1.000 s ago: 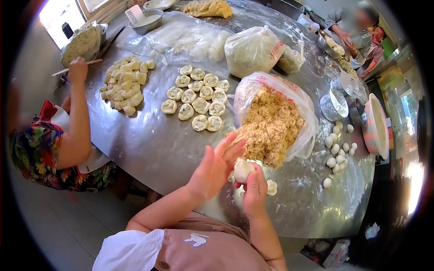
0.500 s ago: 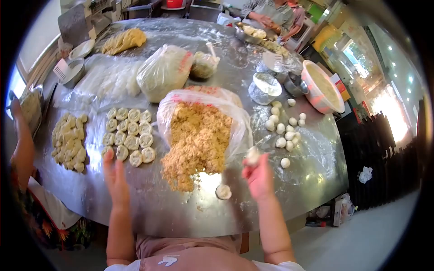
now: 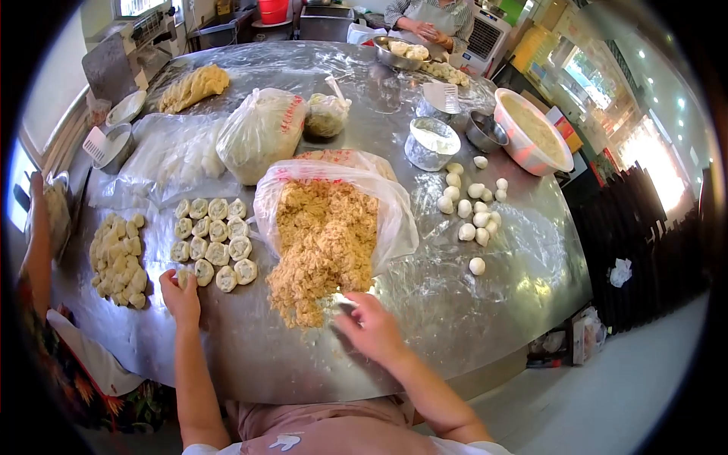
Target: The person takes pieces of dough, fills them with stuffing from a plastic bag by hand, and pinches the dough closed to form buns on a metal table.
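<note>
My left hand (image 3: 182, 297) reaches to the near left corner of the rows of flattened dough rounds (image 3: 217, 231). Its fingertips close about one pale round (image 3: 184, 277) resting there. Beside the near edge of the crumbly tan filling (image 3: 326, 235), my right hand (image 3: 371, 327) hangs low over the table with its fingers bent. Whatever those fingers hold, if anything, is hidden. The filling spills from an open plastic bag (image 3: 390, 205). White dough balls (image 3: 476, 216) lie in a loose group to the right, with a single ball (image 3: 477, 266) nearer me.
Small dough pieces (image 3: 117, 262) are heaped at left, near another person's arm (image 3: 38, 243). Behind stand a full plastic bag (image 3: 262, 136), a flour container (image 3: 432, 144) and a large basin (image 3: 535, 133). A co-worker (image 3: 432, 30) stands across the table (image 3: 455, 341) by a metal bowl (image 3: 398, 57).
My right hand has moved left and down, and the white dough ball it held no longer shows. My left hand has closed at the rounds. The lone round before the filling is out of sight.
</note>
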Available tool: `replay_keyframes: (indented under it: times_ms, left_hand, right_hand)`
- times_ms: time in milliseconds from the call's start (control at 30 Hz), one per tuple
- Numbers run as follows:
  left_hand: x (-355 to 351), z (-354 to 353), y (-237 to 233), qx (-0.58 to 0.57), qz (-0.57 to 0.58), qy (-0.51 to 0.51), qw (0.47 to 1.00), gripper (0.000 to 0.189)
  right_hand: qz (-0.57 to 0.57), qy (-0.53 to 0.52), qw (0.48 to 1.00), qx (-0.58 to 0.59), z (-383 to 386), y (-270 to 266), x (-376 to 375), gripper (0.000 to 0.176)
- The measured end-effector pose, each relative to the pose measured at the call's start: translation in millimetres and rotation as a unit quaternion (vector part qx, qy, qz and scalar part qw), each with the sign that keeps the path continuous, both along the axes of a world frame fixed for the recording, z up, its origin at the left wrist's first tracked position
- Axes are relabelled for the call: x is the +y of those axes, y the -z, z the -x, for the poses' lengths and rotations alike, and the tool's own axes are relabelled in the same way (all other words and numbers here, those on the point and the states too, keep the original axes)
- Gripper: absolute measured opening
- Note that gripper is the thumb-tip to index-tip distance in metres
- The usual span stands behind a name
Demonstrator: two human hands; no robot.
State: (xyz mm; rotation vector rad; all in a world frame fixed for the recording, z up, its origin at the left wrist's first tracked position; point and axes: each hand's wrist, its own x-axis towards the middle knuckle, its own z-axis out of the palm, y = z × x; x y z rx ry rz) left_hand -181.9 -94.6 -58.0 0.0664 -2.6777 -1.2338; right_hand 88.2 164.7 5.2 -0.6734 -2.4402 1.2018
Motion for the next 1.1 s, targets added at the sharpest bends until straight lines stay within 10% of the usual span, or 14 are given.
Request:
replay_keyframes:
  times_ms: [100,233,433,567,767,900,1000,1100]
  left_hand:
    - [-19,3,20,-0.063,-0.114,0.038,0.991,0.037]
    - [-28,-23,2,-0.202,-0.57,0.026,0.796,0.032]
    - [-17,-86,-36,-0.379,-0.741,0.154,0.532,0.019]
    - [18,-120,-59,-0.429,-0.763,0.146,0.461,0.027]
    - [41,-136,-60,-0.471,-0.717,0.166,0.486,0.042]
    - [56,-153,-59,-0.459,-0.635,0.201,0.588,0.034]
    - [76,-164,-52,-0.501,-0.649,0.166,0.548,0.032]
    - [88,-173,-51,-0.487,-0.659,0.218,0.531,0.036]
  right_hand:
    - [-0.169,-0.084,0.982,0.002,18,11,-17,0.039]
    - [-0.16,-0.122,0.979,-0.036,35,51,-28,0.031]
    - [-0.096,-0.105,0.987,-0.073,23,38,-21,0.031]
    - [-0.091,-0.097,0.99,-0.051,23,24,-32,0.042]
    - [-0.05,-0.078,0.995,-0.029,30,38,-35,0.025]
    - [0.217,-0.033,0.976,-0.015,27,11,-30,0.023]
    - [0.394,-0.06,0.917,-0.027,26,-16,-34,0.022]
    - [0.258,-0.066,0.964,-0.005,25,-18,-44,0.023]
